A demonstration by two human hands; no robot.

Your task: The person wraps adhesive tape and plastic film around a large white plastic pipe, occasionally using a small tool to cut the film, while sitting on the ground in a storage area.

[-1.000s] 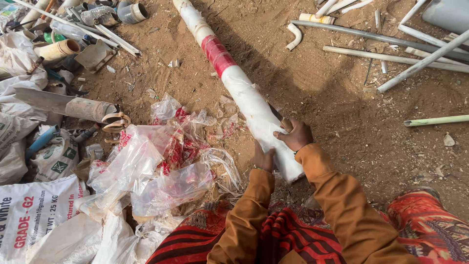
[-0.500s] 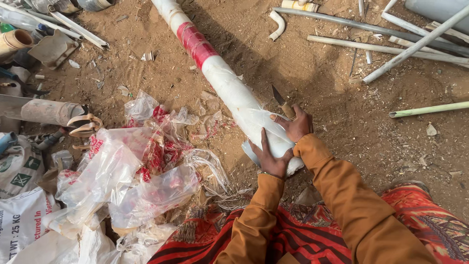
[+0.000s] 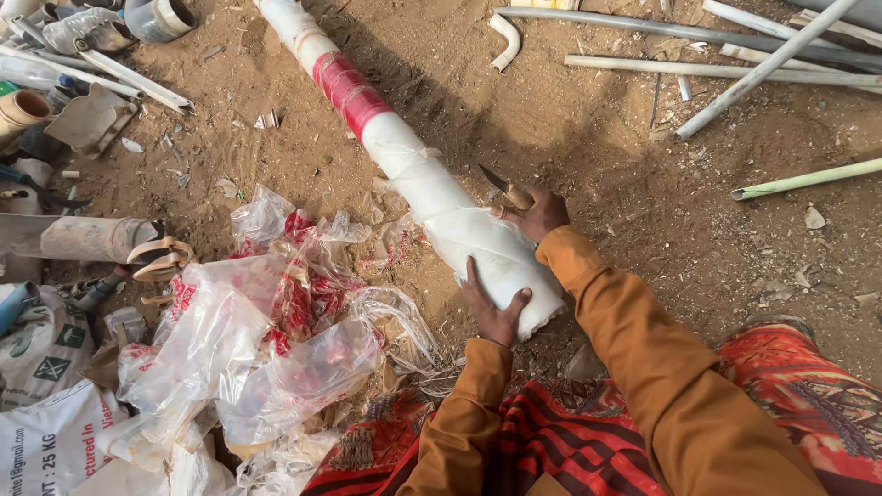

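Bare brown dirt spreads under me, scuffed and littered with scraps. Across it, running from about eleven o'clock down toward the centre, lies a long white wrapped pipe with a red band around it partway up. Its near end sits just in front of my knees.

My left hand is clamped on the near end of the pipe, palm against its side at seven o'clock from the end, thumb hooked over the white wrapping. My right hand rests on the top of the pipe at about one o'clock from my left, fingers closed around the wooden handle of a small knife; the blade points up and away toward eleven o'clock, close to the wrapping, though I cannot tell whether the edge touches it.

At nine o'clock from my hands a heap of crumpled clear plastic sheeting with red print lies on the ground, near the pipe. Farther out at nine to ten o'clock are printed sacks, a short dusty tube and mixed scrap. At one to two o'clock, well apart, several thin grey pipes lie crossed on the dirt, with one pale green pipe below them.
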